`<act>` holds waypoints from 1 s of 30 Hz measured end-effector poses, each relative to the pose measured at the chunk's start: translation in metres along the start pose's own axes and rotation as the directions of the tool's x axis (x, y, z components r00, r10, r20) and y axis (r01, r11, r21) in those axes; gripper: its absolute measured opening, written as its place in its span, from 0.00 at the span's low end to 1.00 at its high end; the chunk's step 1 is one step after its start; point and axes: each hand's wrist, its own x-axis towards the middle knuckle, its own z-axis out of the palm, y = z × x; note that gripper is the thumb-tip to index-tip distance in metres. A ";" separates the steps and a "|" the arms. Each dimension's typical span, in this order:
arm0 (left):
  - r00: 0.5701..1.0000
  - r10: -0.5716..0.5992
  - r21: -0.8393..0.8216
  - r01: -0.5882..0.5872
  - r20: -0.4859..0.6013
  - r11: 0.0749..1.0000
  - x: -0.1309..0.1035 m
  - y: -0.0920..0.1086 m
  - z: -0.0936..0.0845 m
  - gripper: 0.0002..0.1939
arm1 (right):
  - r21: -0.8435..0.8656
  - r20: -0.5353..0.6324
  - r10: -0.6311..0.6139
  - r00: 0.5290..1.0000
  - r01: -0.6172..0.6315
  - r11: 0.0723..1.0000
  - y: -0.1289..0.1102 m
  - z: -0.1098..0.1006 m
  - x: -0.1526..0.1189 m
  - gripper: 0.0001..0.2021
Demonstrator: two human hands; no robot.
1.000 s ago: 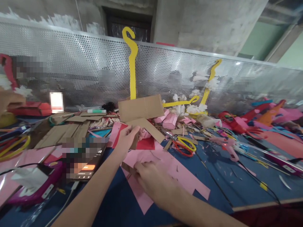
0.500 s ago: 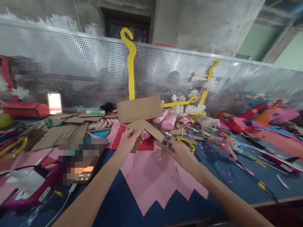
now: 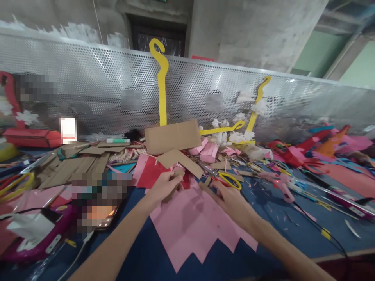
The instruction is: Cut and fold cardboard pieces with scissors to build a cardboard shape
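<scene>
Over the pink zigzag-edged sheet [image 3: 193, 226], my left hand [image 3: 165, 187] is closed around a small cardboard piece [image 3: 177, 175], partly hidden by the fingers. My right hand [image 3: 227, 193] pinches a narrow cardboard strip [image 3: 208, 189] near the sheet's upper right. A bent cardboard piece [image 3: 181, 162] lies just beyond both hands, across red paper [image 3: 149, 173]. Yellow-handled scissors [image 3: 230, 180] rest beside my right hand. Behind stands a cardboard box [image 3: 172, 136] with a tall yellow hook shape [image 3: 162, 93] rising at its back.
A phone [image 3: 107, 218] and a purple power strip [image 3: 38, 234] with a white plug lie at left. Cardboard scraps [image 3: 73, 168] are piled behind them. A pink glue gun [image 3: 283, 185] with its black cable lies at right, before a perforated metal panel [image 3: 187, 93].
Both hands have moved slightly lower in the view and nearer the pink sheet. The cardboard piece in my left hand has turned and is more covered by the fingers.
</scene>
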 end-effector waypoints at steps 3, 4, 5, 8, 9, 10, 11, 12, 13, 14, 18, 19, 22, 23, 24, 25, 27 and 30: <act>0.999 -0.043 0.001 0.043 0.010 0.999 0.007 -0.012 -0.002 0.15 | 0.031 0.076 -0.176 0.981 0.175 0.984 -0.003 0.006 -0.017 0.11; 0.999 -0.051 0.002 0.051 0.007 0.999 0.009 -0.015 -0.003 0.15 | 0.034 0.113 -0.222 0.968 0.220 0.975 -0.003 0.007 -0.022 0.11; 0.998 -0.057 0.005 0.057 0.003 0.998 0.010 -0.017 -0.003 0.15 | 0.033 0.137 -0.215 0.967 0.212 0.977 0.000 0.008 -0.025 0.10; 0.998 -0.065 0.014 0.065 -0.009 0.998 0.012 -0.019 -0.004 0.16 | -0.019 0.109 -0.033 0.993 0.036 0.999 0.020 -0.003 -0.025 0.08; 0.998 -0.066 0.017 0.066 -0.008 0.998 0.012 -0.019 -0.004 0.16 | -0.042 0.040 0.014 0.999 -0.012 0.999 0.027 -0.009 -0.024 0.08; 0.998 -0.066 0.019 0.066 -0.007 0.998 0.011 -0.018 -0.004 0.16 | -0.041 -0.019 0.028 0.999 -0.028 0.999 0.032 -0.013 -0.025 0.09; 0.998 -0.066 0.021 0.066 -0.005 0.998 0.011 -0.017 -0.003 0.16 | -0.021 -0.046 0.034 0.998 -0.035 0.999 0.035 -0.016 -0.029 0.10; 0.998 -0.067 0.022 0.067 -0.004 0.997 0.011 -0.017 -0.003 0.16 | 0.010 -0.030 0.022 0.999 -0.022 1.000 0.036 -0.017 -0.034 0.10; 0.998 -0.068 0.022 0.068 -0.005 0.997 0.011 -0.016 -0.002 0.16 | 0.034 0.013 -0.005 1.000 0.005 0.999 0.035 -0.016 -0.040 0.09; 0.998 -0.070 0.022 0.070 -0.007 0.997 0.011 -0.015 -0.002 0.15 | 0.054 0.067 -0.049 0.997 0.046 0.998 0.033 -0.013 -0.046 0.08; 0.997 -0.078 0.021 0.078 -0.019 0.997 0.010 -0.014 -0.001 0.15 | 0.033 0.102 -0.069 0.992 0.066 0.997 0.051 -0.006 -0.058 0.06; 0.997 -0.080 0.020 0.080 -0.018 0.997 0.010 -0.014 -0.001 0.15 | 0.009 0.085 -0.027 0.996 0.026 1.000 0.063 -0.009 -0.057 0.07; 0.996 -0.084 0.019 0.084 -0.020 0.996 0.009 -0.011 -0.001 0.15 | -0.056 -0.056 0.094 0.994 -0.098 0.994 0.099 -0.023 -0.054 0.08; 0.996 -0.084 0.022 0.085 -0.022 0.996 0.009 -0.011 0.000 0.15 | -0.064 -0.074 0.102 0.992 -0.107 0.992 0.104 -0.027 -0.056 0.09; 0.996 -0.083 0.027 0.084 -0.026 0.996 0.009 -0.010 0.000 0.15 | -0.061 -0.074 0.096 0.993 -0.101 0.993 0.106 -0.030 -0.059 0.08; 0.996 -0.080 0.034 0.081 -0.029 0.996 0.009 -0.009 0.000 0.15 | -0.051 -0.058 0.084 0.995 -0.087 0.995 0.102 -0.030 -0.063 0.08; 0.997 -0.070 0.046 0.071 -0.035 0.996 0.009 -0.008 0.000 0.14 | -0.015 0.014 0.041 0.999 -0.041 0.999 0.084 -0.026 -0.071 0.06; 0.997 -0.061 0.053 0.063 -0.035 0.997 0.009 -0.009 -0.001 0.13 | 0.098 0.156 -0.084 0.984 0.070 0.993 0.044 -0.012 -0.073 0.05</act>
